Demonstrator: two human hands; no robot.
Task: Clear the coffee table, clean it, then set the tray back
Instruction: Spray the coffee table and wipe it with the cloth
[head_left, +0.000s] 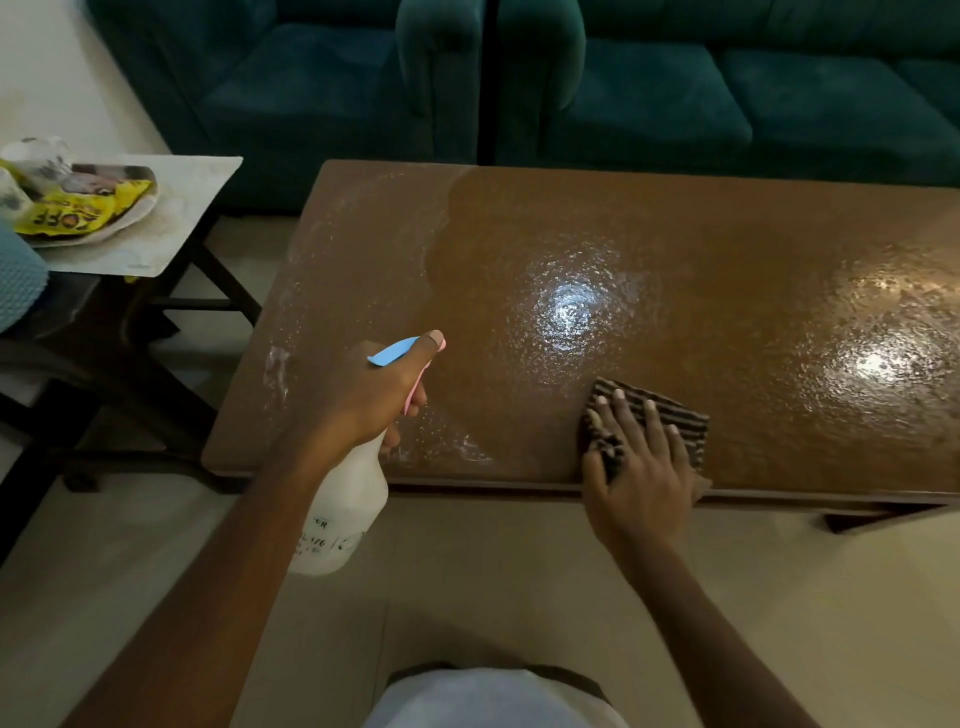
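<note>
- A pale rectangular tray (208, 197), carrying yellow wrappers (57, 213), sits on a dark side table (72, 306) well apart from the work, likely parked there during cleaning.
- The left hand (363, 395) wraps tightly around a white plastic spray bottle (348, 514), nozzle toward the droplet-speckled end of the glossy brown coffee table (727, 249).
- The right hand (639, 462), fingers spread flat, presses a brown striped cloth (675, 415) near the front edge, ready to wipe.

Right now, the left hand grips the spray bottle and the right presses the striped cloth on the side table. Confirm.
Wrong table: the head view shows the right hand pressing the striped cloth on the coffee table. The rest holds.
</note>
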